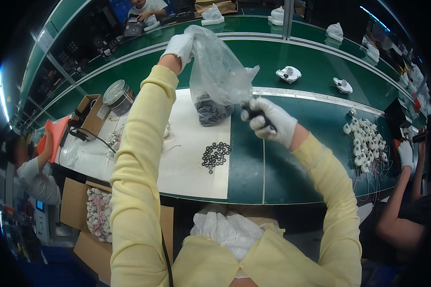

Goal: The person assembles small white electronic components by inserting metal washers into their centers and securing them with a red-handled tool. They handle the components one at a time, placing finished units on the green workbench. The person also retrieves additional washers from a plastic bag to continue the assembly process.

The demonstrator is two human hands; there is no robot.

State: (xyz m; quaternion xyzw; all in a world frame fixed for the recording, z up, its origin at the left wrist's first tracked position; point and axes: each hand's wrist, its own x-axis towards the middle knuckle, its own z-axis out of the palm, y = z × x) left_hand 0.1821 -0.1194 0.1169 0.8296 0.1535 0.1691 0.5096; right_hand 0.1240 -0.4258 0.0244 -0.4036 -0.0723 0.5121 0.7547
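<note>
My left hand [179, 49], in a white glove, is raised and closed on the top of a clear plastic bag [215, 67]. The bag hangs over the white work sheet, and dark small parts [213, 112] fill its bottom. To the right of the bag, my gloved right hand [275, 122] is wrapped round a black elongated object [258, 117]; its far end meets the bag's lower edge, and its exact kind is hidden by my fingers. Below the bag, a cluster of small black rings [216, 155] lies loose on the white sheet [189, 182].
A tub [119, 97] and an open carton [88, 112] stand at the left. White wired parts [366, 143] are heaped at the right, near a co-worker's gloved hand [405, 155]. White units [289, 74] sit on the green conveyor [254, 57] beyond. A box of parts [99, 215] is below left.
</note>
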